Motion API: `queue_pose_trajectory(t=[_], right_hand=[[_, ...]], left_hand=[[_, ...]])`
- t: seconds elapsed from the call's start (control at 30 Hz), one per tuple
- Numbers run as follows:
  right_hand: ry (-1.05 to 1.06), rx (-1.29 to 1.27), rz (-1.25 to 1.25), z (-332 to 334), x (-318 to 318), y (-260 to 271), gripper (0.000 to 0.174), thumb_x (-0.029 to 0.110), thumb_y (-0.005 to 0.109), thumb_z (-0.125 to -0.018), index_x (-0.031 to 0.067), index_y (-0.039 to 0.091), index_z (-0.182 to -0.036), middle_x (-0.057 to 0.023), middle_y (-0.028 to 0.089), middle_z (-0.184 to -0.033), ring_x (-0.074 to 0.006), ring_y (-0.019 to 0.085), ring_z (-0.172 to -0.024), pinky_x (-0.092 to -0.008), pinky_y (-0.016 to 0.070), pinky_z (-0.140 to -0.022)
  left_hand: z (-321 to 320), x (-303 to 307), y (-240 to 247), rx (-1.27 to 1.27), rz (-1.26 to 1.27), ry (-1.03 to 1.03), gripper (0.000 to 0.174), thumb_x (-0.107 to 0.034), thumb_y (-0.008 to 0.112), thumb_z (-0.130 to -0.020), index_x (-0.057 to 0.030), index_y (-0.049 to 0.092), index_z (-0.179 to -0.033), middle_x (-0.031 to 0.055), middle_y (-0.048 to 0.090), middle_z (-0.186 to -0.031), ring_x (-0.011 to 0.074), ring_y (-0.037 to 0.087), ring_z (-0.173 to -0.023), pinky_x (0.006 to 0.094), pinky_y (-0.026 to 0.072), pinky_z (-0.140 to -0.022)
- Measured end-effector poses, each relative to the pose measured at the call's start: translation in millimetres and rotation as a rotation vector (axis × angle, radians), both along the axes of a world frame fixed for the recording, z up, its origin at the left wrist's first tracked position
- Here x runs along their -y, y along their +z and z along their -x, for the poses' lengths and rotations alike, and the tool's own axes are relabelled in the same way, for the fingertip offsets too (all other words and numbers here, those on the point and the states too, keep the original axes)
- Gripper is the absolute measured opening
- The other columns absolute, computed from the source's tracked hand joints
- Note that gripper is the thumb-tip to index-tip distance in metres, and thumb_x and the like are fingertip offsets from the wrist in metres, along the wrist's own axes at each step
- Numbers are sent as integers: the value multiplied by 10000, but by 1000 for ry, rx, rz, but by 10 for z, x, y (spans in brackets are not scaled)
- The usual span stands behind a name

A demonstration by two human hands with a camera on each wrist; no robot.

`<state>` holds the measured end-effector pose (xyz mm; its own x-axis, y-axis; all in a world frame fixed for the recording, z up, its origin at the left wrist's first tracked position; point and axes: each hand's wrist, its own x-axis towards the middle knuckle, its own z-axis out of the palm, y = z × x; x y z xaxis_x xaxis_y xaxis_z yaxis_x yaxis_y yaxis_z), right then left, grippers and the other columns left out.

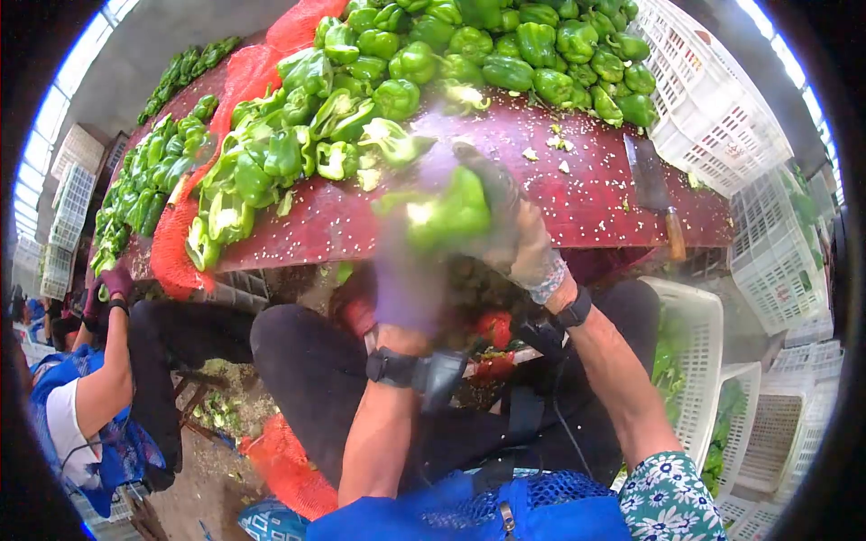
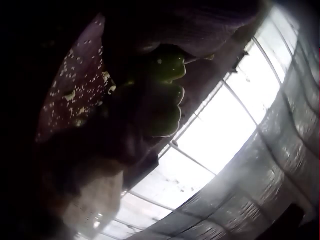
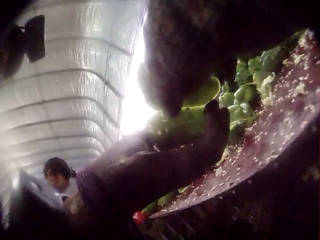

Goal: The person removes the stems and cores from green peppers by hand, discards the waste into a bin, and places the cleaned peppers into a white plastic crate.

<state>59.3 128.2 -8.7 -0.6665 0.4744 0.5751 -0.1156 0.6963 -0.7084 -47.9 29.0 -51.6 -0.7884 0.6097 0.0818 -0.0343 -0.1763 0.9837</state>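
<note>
Both gloved hands meet over the front edge of the red table, around a green pepper [image 1: 462, 212] that is blurred in the head view. My left hand [image 1: 410, 279], in a purple glove, grips pepper from the left; its fingers are smeared by motion. My right hand [image 1: 516, 221], in a dark glove, holds the pepper's right side. The left wrist view shows dark green pepper pieces [image 2: 167, 107] between the shadowed hands. In the right wrist view, fingers curl round a pale green pepper piece [image 3: 182, 120]. Cut peppers [image 1: 338, 160] lie just beyond the hands.
Whole peppers [image 1: 537, 45] are heaped at the table's back. A cleaver [image 1: 646, 171] lies on the right of the seed-strewn table [image 1: 559, 212]. White crates [image 1: 713, 99] stand at the right, red netting [image 1: 176, 243] hangs at the left, and another person [image 1: 104, 388] sits far left.
</note>
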Motion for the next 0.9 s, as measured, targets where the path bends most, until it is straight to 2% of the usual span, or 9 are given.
queue_pose_trajectory(t=[0.1, 0.2, 0.27, 0.4, 0.43, 0.57, 0.63, 0.77, 0.9], right_hand=[[-102, 80, 5, -35, 33, 10, 780, 232, 768, -777, 53, 346, -1407, -143, 432, -1408, -264, 463, -1249, -364, 394, -1033], [-136, -191, 662, 15, -152, -24, 768, 256, 752, -790, 50, 344, -1408, -186, 511, -1314, -281, 520, -1174, -354, 426, -992], [-448, 110, 190, 34, -398, -20, 774, 264, 760, -782, 20, 356, -1395, -203, 561, -1224, -285, 530, -1147, -358, 436, -979], [-269, 36, -463, -42, -516, -108, 560, 234, 749, -790, 18, 536, -1261, -164, 623, -1113, -279, 530, -1148, -387, 433, -967], [-162, -62, -26, -32, -241, -115, 294, 148, 695, -791, 71, 662, -1072, -177, 665, -936, -298, 665, -771, -407, 544, -674], [-174, 122, -245, -85, 246, 140, 324, 257, 695, -789, 120, 661, -1080, -150, 666, -876, -308, 660, -692, -403, 530, -608], [-159, 234, -32, -93, 360, 263, 435, 358, 700, -766, 144, 628, -1138, -140, 670, -901, -309, 664, -733, -400, 527, -605], [-177, 223, 72, -75, 459, 366, 535, 400, 731, -727, 156, 593, -1183, -142, 673, -904, -337, 661, -760, -416, 529, -628], [-149, 405, 74, -112, 446, 240, 569, 370, 737, -694, 158, 577, -1197, -164, 670, -916, -360, 657, -799, -447, 528, -682]], left_hand=[[4, 130, 118, -348, -105, -42, 315, -300, 552, -922, -53, 590, -1115, 97, 647, -1055, 231, 634, -924, 365, 560, -779], [87, 199, 253, -144, -196, -72, 334, -290, 548, -920, -41, 587, -1139, 135, 636, -1102, 279, 619, -1001, 450, 537, -858], [114, 174, 248, -40, -240, -91, 344, -285, 545, -919, -35, 586, -1151, 154, 630, -1125, 304, 612, -1040, 492, 525, -898], [157, 86, 211, -147, -223, -3, 379, -318, 517, -937, -39, 568, -1189, 156, 619, -1141, 297, 605, -1054, 480, 516, -909], [140, 111, 220, -316, -128, 30, 401, -336, 504, -945, -38, 553, -1209, 151, 612, -1153, 287, 604, -1053, 462, 513, -917], [28, 173, 333, -731, -54, 47, 451, -389, 443, -975, -37, 518, -1246, 127, 582, -1201, 241, 590, -1066, 406, 500, -924], [-40, 152, 379, -141, -192, -127, 473, -391, 379, -999, -30, 479, -1287, 107, 551, -1240, 203, 557, -1099, 366, 460, -957], [-121, 145, 410, -445, -98, -102, 496, -400, 337, -1008, -31, 463, -1314, 100, 542, -1244, 187, 523, -1131, 348, 427, -980], [-292, 172, 419, 216, -364, -258, 442, -278, 450, -974, -41, 435, -1347, 74, 499, -1265, 155, 482, -1133, 317, 414, -958]])
